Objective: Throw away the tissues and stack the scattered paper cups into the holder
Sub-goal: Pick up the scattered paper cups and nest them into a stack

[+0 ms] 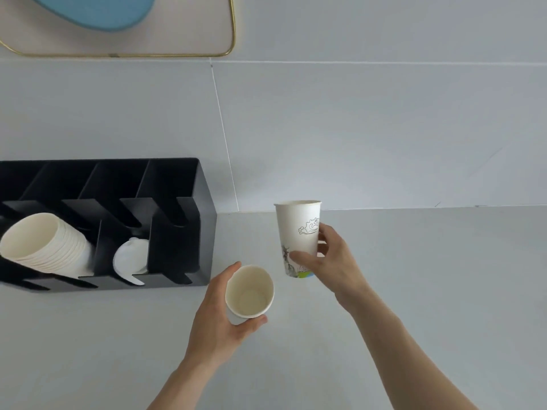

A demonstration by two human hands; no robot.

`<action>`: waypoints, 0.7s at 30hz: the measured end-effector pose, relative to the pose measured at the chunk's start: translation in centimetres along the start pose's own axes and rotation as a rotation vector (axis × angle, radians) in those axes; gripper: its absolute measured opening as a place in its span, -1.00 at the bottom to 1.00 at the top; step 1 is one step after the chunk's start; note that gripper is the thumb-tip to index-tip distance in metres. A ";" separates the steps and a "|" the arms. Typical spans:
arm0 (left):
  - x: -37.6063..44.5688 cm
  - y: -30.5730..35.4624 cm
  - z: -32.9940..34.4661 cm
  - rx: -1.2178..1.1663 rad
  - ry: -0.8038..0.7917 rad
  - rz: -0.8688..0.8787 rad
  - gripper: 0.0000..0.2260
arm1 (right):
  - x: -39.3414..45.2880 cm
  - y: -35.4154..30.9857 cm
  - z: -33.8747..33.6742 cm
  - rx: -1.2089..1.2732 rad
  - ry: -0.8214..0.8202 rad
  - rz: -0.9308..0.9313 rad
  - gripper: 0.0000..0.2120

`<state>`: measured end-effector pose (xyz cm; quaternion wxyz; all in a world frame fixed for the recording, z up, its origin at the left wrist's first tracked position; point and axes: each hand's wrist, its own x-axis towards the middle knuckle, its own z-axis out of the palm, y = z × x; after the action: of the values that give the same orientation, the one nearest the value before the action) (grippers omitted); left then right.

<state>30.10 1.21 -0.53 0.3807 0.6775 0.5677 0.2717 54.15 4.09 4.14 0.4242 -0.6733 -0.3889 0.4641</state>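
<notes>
I saw the black slotted plastic holder (177,232) on the pale grey counter (429,276), its left end cut off, a stack of cream paper cups (44,242) inside. My right hand (334,258) gripped a tall printed paper cup (299,232) upright; my left hand (219,315) clasped a plain paper cup (250,291).

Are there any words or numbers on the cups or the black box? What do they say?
No words or numbers can be read.
Tall white paper cup in the right hand: a line-drawn cloud and coloured pictures near the base, no clear letters.
Plain white paper cup in the left hand: blank.
Black plastic cup holder: no label visible.
</notes>
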 end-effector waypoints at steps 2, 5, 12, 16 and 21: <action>-0.5 -0.2 -0.5 -0.005 -0.004 0.006 -0.10 | -2.8 -1.8 1.8 0.062 -0.047 -0.065 -0.40; -1.6 -0.4 -1.2 -0.016 -0.016 -0.001 -0.11 | -6.2 -3.0 4.3 0.065 -0.112 -0.161 -0.36; -3.7 -1.1 -3.5 -0.067 -0.001 -0.025 -0.16 | -10.4 0.5 9.8 -0.221 -0.115 -0.212 -0.31; -4.4 -1.7 -4.4 -0.088 0.016 -0.057 -0.15 | -11.2 2.5 11.2 -0.306 -0.092 -0.267 -0.38; -4.8 -2.0 -5.2 -0.098 0.004 -0.063 -0.06 | -11.9 2.5 11.1 -0.291 -0.175 -0.231 -0.31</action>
<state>23.78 -2.29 1.08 0.4206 0.6394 0.5755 0.2881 40.71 -5.29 3.01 0.3374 -0.6355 -0.5621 0.4079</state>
